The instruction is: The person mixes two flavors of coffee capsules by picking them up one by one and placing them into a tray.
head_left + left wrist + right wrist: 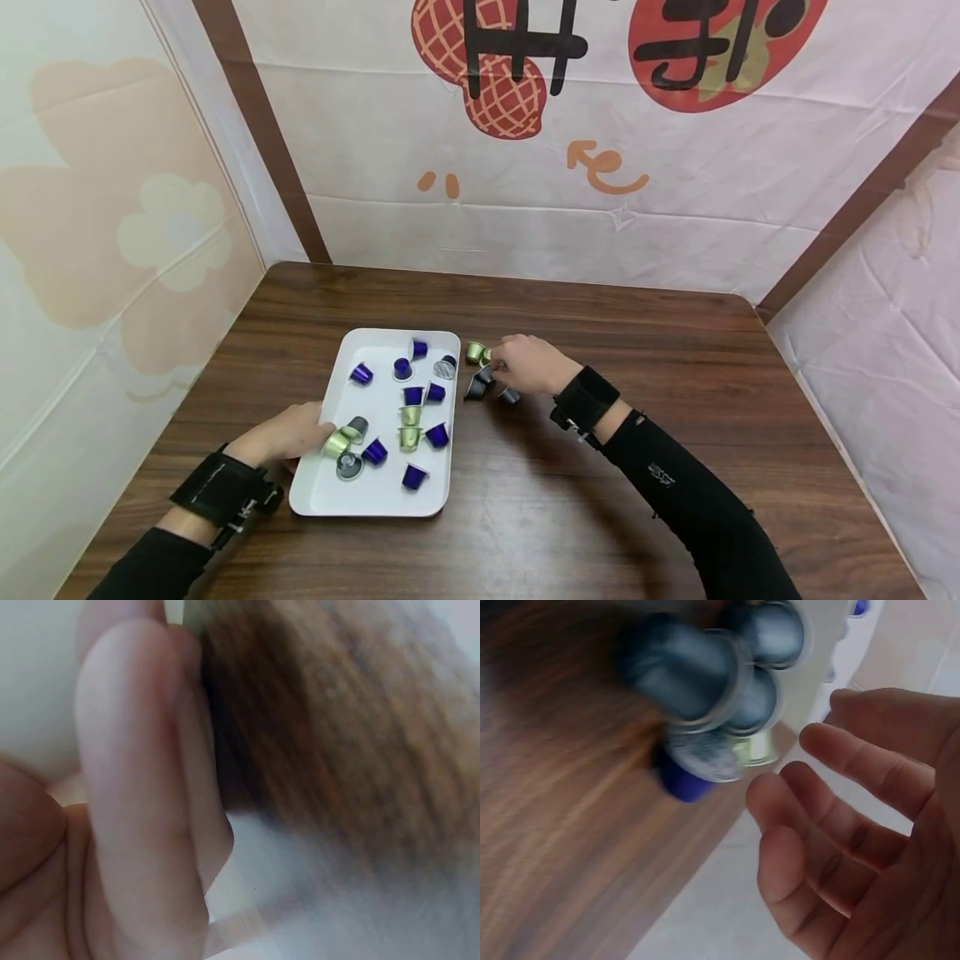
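Capsules (pixel 510 397) are lying in a loose cluster on the wood-grained desk (pixel 637 500), just beside the right edge of a white tray (pixel 382 498). In the head view, dark grey and light green ones are showing there, partly covered by the right hand (pixel 534 364); the right wrist view is also showing a purple capsule (pixel 684 780) among them, its foil lid in sight. The right hand's grip is curving loosely, with its fingers spread a little and nothing in hold, and the fingertips are hovering near the cluster.

More capsules are lying scattered over the tray, most of them purple. Two light green capsules (pixel 409 438) are sitting in a line near the middle, right below a purple one. Toward the left side, another green capsule (pixel 335 444) is lying close to a grey capsule (pixel 357 427) and a foil-lidded one (pixel 349 466).

The left hand (pixel 281 433) is holding the tray by its left rim, the grip drawn in around that edge; whether a fingertip is also touching the green capsule there is hard to say, since the left wrist view is blurred and very close. Both arms are wearing black wristbands (pixel 587 397) (the sleeves (pixel 690 492) are black too), and a printed cloth (pixel 525 225) is hanging behind the desk.
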Demonstrator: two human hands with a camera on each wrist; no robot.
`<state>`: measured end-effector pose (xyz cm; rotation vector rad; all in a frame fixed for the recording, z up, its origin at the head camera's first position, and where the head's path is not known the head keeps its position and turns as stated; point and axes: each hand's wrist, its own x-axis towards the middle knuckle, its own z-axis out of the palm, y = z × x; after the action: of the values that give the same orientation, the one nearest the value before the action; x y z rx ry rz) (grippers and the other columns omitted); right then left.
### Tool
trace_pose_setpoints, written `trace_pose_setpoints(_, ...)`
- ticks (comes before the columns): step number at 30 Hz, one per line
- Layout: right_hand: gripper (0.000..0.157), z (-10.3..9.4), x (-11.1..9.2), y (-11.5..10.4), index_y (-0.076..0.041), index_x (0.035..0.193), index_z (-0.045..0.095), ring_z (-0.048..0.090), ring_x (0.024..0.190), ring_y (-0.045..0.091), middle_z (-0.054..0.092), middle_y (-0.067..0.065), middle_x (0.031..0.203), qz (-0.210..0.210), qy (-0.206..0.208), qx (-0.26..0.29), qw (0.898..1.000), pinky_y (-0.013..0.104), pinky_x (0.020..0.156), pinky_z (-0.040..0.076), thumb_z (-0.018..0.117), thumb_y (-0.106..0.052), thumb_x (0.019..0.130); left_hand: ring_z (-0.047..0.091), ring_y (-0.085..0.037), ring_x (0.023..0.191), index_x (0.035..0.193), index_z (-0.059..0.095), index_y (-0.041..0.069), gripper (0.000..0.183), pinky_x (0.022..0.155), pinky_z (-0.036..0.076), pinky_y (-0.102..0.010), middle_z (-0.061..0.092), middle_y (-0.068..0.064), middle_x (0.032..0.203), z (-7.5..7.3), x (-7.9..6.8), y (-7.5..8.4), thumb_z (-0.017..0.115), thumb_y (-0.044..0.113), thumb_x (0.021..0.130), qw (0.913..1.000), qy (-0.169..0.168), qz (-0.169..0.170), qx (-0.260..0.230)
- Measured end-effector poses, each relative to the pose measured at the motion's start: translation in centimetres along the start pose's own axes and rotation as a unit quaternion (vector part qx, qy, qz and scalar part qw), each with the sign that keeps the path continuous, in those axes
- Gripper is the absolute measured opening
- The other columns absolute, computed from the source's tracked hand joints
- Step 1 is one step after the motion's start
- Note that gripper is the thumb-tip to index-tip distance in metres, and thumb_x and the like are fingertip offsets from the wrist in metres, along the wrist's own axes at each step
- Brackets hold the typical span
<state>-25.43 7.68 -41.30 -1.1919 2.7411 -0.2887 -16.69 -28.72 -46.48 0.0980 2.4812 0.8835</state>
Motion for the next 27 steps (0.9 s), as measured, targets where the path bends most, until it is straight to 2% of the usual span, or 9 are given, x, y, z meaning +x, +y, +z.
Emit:
trace_pose_setpoints(6,0.011,1.1,-1.2,0.8,-0.010,0.094,0.069,0.055,0.068,0.012,0.062,0.004,0.090,0.024,-0.011,0.020,0.999,0.027,0.059,0.047,0.063,-0.019,0.091,0.062,-0.020,0.058,0.123,0.047,-0.011,0.036,0.042,0.051,-0.036,0.062,-0.009,0.076,0.0,0.0,0.0,0.044,0.012,0.095,1.0000,0.000,-0.001,0.003)
trace_pose_setpoints(11,0.015,1.8,-1.5,1.3,-0.011,0.100,0.069,0.060,0.084,0.016,0.062,0.004,0.099,0.024,-0.035,0.023,0.999,0.030,0.070,0.051,0.065,-0.020,0.089,0.062,-0.020,0.058,0.124,0.046,-0.011,0.037,0.041,0.050,-0.036,0.062,-0.009,0.075,-0.1,0.0,0.0,0.044,0.012,0.095,1.0000,0.002,0.004,0.005)
trace_pose_setpoints(16,0.021,2.3,-1.6,1.3,-0.012,0.106,0.068,0.061,0.091,0.016,0.062,0.003,0.105,0.038,-0.066,0.023,0.997,0.028,0.077,0.051,0.069,-0.019,0.087,0.061,-0.020,0.055,0.122,0.047,-0.011,0.037,0.040,0.049,-0.035,0.061,-0.008,0.073,-0.1,0.1,-0.1,0.044,0.013,0.095,0.9999,0.004,0.001,0.011)
trace_pose_setpoints(20,0.026,2.5,-1.6,1.3,-0.012,0.112,0.067,0.061,0.099,0.017,0.063,0.004,0.110,0.043,-0.074,0.028,0.996,0.029,0.082,0.050,0.070,-0.015,0.086,0.061,-0.020,0.054,0.122,0.047,-0.012,0.036,0.040,0.049,-0.035,0.061,-0.008,0.072,-0.2,0.1,0.0,0.043,0.012,0.095,0.9999,0.005,0.005,0.016)
trace_pose_setpoints(27,0.029,3.0,-1.4,1.4,-0.011,0.115,0.064,0.061,0.099,0.018,0.064,0.005,0.111,0.040,-0.098,0.042,0.993,0.029,0.081,0.051,0.068,-0.010,0.086,0.061,-0.020,0.056,0.123,0.047,-0.012,0.037,0.040,0.049,-0.035,0.061,-0.010,0.075,-0.1,0.2,0.0,0.044,0.012,0.095,0.9999,0.004,0.002,0.017)
